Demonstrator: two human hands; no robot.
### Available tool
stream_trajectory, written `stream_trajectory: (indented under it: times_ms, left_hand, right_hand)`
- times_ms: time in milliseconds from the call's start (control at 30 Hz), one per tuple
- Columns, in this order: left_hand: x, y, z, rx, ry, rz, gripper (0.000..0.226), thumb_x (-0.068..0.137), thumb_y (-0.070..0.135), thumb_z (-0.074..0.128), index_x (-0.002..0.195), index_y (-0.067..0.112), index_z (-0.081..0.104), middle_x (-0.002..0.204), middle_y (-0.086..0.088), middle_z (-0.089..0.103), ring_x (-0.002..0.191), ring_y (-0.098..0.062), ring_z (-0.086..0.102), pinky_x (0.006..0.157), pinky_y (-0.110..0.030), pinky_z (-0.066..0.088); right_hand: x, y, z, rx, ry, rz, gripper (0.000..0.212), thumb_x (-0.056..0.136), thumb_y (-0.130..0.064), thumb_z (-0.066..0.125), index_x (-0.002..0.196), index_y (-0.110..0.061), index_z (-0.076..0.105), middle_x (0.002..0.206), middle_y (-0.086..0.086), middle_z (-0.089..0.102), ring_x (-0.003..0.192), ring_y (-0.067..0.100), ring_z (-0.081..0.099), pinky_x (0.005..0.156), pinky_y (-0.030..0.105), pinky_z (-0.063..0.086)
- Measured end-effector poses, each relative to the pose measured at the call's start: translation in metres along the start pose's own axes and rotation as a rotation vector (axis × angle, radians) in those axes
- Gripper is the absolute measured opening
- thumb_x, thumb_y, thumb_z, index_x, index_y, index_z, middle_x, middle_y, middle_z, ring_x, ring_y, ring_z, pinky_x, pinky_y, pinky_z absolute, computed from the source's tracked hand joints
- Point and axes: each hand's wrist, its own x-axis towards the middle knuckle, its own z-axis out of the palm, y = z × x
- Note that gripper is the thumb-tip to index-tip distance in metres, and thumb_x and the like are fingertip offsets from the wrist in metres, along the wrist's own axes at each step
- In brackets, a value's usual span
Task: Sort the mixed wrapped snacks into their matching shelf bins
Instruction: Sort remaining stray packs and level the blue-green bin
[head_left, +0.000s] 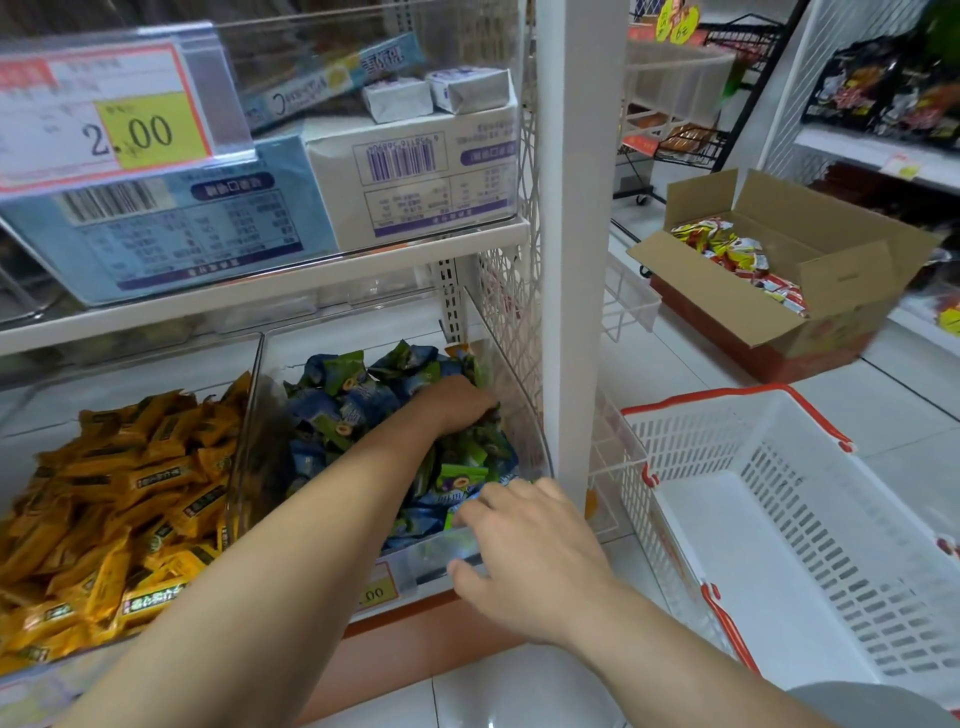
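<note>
A clear bin (511, 410) on the low shelf holds a mixed heap of blue and green wrapped snacks (353, 405). My left hand (457, 402) reaches deep into that heap at the bin's right side, its fingers buried among the wrappers, so I cannot tell whether it grips any. My right hand (519, 545) rests at the bin's front rim, fingers touching blue wrappers there and thumb below the rim. To the left, a second bin holds yellow wrapped snacks (114, 514).
A white plastic basket with red handles (779, 519) stands on the floor at the right. Behind it sits an open cardboard box (810, 270) with red and yellow packets. The upper shelf carries boxed goods (410, 171) and a price tag. A white post (571, 234) borders the bin.
</note>
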Motion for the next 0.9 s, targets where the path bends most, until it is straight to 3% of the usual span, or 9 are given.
stream_trajectory:
  times_ms: [100, 167, 233, 400, 500, 567, 633, 800, 900]
  left_hand:
    - [0.003, 0.009, 0.0, -0.059, -0.027, -0.026, 0.047, 0.102, 0.035, 0.047, 0.129, -0.003, 0.055, 0.121, -0.02, 0.059, 0.104, -0.028, 0.057, 0.075, -0.028, 0.039]
    - [0.003, 0.006, 0.003, -0.076, -0.033, -0.006, 0.037, 0.101, 0.031, 0.05, 0.104, -0.003, 0.064, 0.107, -0.023, 0.063, 0.099, -0.03, 0.06, 0.065, -0.028, 0.038]
    - [0.002, 0.001, 0.008, -0.112, -0.022, 0.016, 0.03, 0.097, 0.03, 0.058, 0.074, 0.01, 0.057, 0.083, -0.011, 0.059, 0.082, -0.023, 0.058, 0.056, -0.025, 0.037]
    - [-0.003, -0.014, 0.017, -0.24, -0.045, 0.014, 0.035, 0.084, 0.022, 0.077, 0.064, 0.018, 0.048, 0.065, 0.003, 0.052, 0.064, -0.01, 0.049, 0.048, -0.013, 0.039]
    - [-0.008, -0.022, 0.014, -0.252, -0.069, 0.017, 0.023, 0.083, 0.024, 0.078, 0.083, 0.008, 0.06, 0.086, -0.006, 0.064, 0.083, -0.018, 0.06, 0.075, -0.027, 0.048]
    - [-0.011, -0.023, 0.011, -0.288, -0.098, 0.024, 0.033, 0.084, 0.032, 0.078, 0.099, 0.005, 0.066, 0.104, -0.008, 0.068, 0.101, -0.022, 0.062, 0.09, -0.032, 0.049]
    - [-0.012, -0.021, 0.013, -0.318, -0.123, 0.024, 0.045, 0.082, 0.042, 0.078, 0.105, 0.006, 0.066, 0.111, -0.007, 0.066, 0.106, -0.022, 0.061, 0.098, -0.035, 0.048]
    - [-0.013, -0.017, 0.014, -0.435, -0.104, 0.036, 0.055, 0.082, 0.041, 0.079, 0.124, 0.01, 0.062, 0.122, -0.008, 0.064, 0.115, -0.023, 0.059, 0.107, -0.041, 0.045]
    - [-0.015, -0.017, 0.009, -0.492, -0.011, 0.06, 0.037, 0.086, 0.029, 0.077, 0.115, 0.009, 0.067, 0.113, -0.008, 0.069, 0.107, -0.021, 0.063, 0.093, -0.032, 0.049]
  right_hand:
    - [0.0, 0.001, -0.001, -0.001, -0.002, -0.004, 0.045, 0.092, -0.053, 0.042, 0.119, -0.022, 0.06, 0.109, 0.001, 0.06, 0.105, 0.025, 0.052, 0.091, 0.039, 0.031]
    - [0.0, 0.002, -0.002, 0.0, 0.001, -0.007, 0.044, 0.091, -0.052, 0.043, 0.118, -0.022, 0.06, 0.108, 0.001, 0.06, 0.104, 0.026, 0.052, 0.091, 0.04, 0.032]
    - [0.0, 0.002, -0.003, -0.003, 0.003, -0.008, 0.043, 0.091, -0.052, 0.043, 0.116, -0.021, 0.061, 0.107, 0.001, 0.06, 0.103, 0.025, 0.051, 0.091, 0.04, 0.032]
    - [0.0, 0.002, -0.003, 0.012, -0.029, -0.015, 0.039, 0.092, -0.05, 0.043, 0.112, -0.021, 0.06, 0.105, 0.001, 0.058, 0.102, 0.025, 0.051, 0.089, 0.04, 0.031]
    - [-0.001, 0.003, -0.004, 0.005, -0.054, -0.034, 0.04, 0.091, -0.051, 0.044, 0.114, -0.021, 0.058, 0.108, 0.001, 0.056, 0.104, 0.024, 0.049, 0.091, 0.04, 0.031]
    - [-0.001, 0.003, -0.005, -0.003, -0.059, -0.041, 0.041, 0.091, -0.051, 0.044, 0.116, -0.021, 0.056, 0.11, 0.001, 0.055, 0.105, 0.024, 0.048, 0.092, 0.04, 0.031]
    - [-0.002, 0.003, -0.006, -0.007, -0.06, -0.042, 0.041, 0.091, -0.051, 0.045, 0.117, -0.021, 0.056, 0.11, 0.001, 0.055, 0.105, 0.024, 0.048, 0.093, 0.04, 0.031]
    - [0.0, 0.002, -0.007, -0.011, -0.077, -0.032, 0.042, 0.092, -0.052, 0.044, 0.119, -0.022, 0.056, 0.111, 0.001, 0.055, 0.106, 0.024, 0.049, 0.094, 0.04, 0.031]
    - [0.001, 0.002, -0.006, -0.013, -0.081, -0.03, 0.042, 0.092, -0.052, 0.044, 0.118, -0.022, 0.057, 0.11, 0.0, 0.055, 0.105, 0.023, 0.05, 0.093, 0.04, 0.032]
